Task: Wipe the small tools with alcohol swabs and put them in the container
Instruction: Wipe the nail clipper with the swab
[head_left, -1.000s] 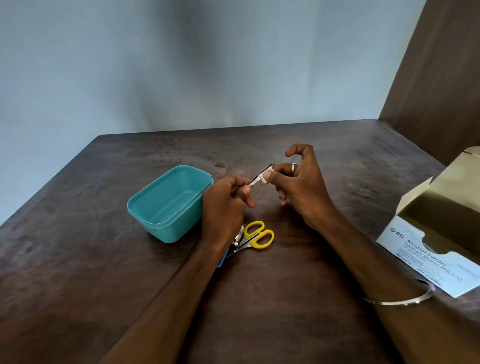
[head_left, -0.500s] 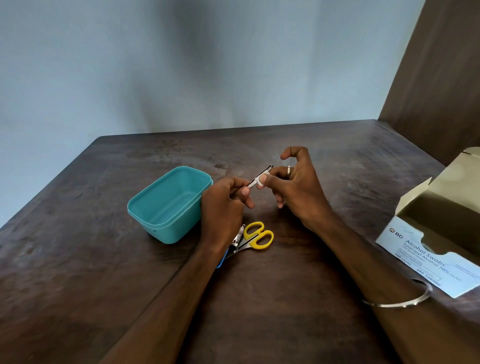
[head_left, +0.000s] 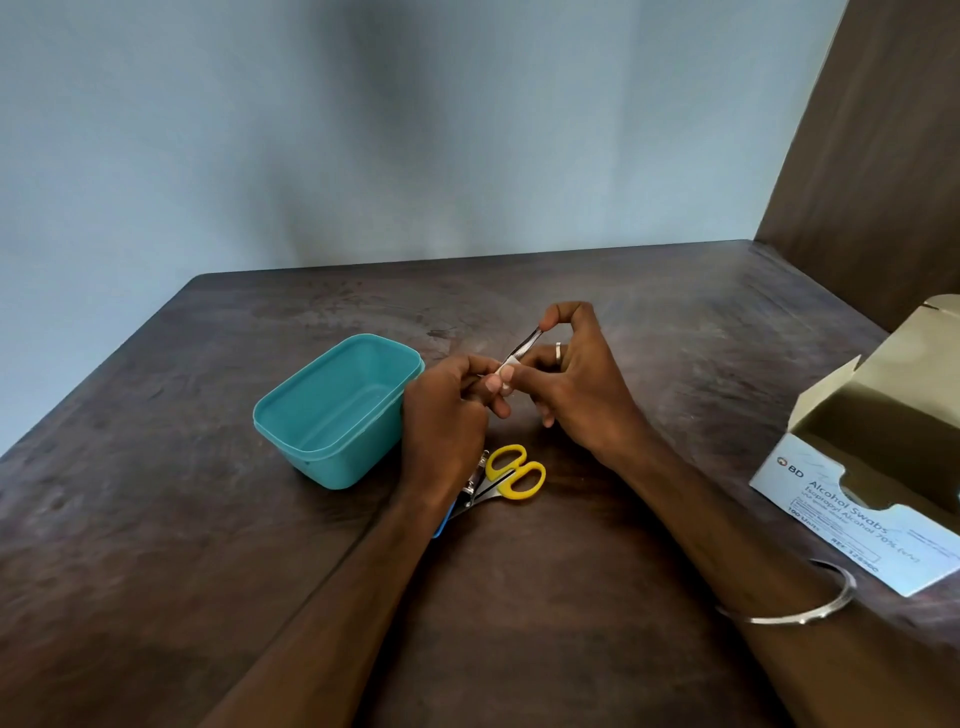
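A thin metal tool, seemingly tweezers, is held above the table between both hands. My left hand grips its near end. My right hand pinches a small white swab around the shaft close to the left fingers, and its index fingertip touches the far tip. An empty teal container stands just left of my left hand. Yellow-handled scissors and a metal nail clipper lie on the table under my left wrist, beside a partly hidden blue item.
An open box of alcohol swabs sits at the right edge of the dark wooden table. A brown panel rises at the back right, and a blue-grey wall stands behind the table.
My right hand slid the swab down the tool toward my left fingers, and its index finger came to the tool's tip. The left hand kept its hold.
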